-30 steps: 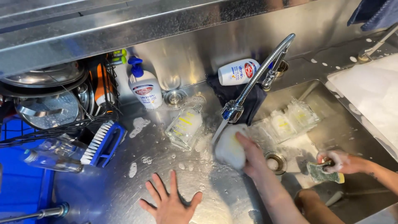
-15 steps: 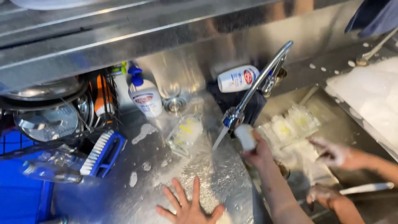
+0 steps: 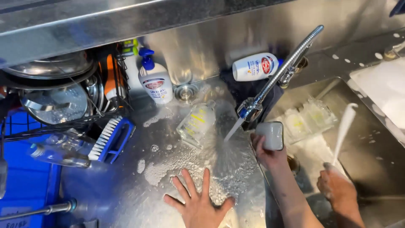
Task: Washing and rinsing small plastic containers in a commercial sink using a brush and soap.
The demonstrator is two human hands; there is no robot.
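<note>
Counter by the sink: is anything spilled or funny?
Yes. The faucet sprays onto the counter, not the sink, wetting it near the left hand. A clear measuring cup and a white bottle lie on their sides.

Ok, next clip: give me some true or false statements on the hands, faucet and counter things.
1. The left hand lies flat on the wet counter, fingers spread. True.
2. The right hand holds a white block near the faucet nozzle. True.
3. The faucet is off. False: water jets from its nozzle onto the counter.
4. The pump bottle lies on its side. False: it stands upright; the white bottle behind the faucet lies on its side.
5. The brush is in the sink. False: it lies on the counter beside the rack.
</note>
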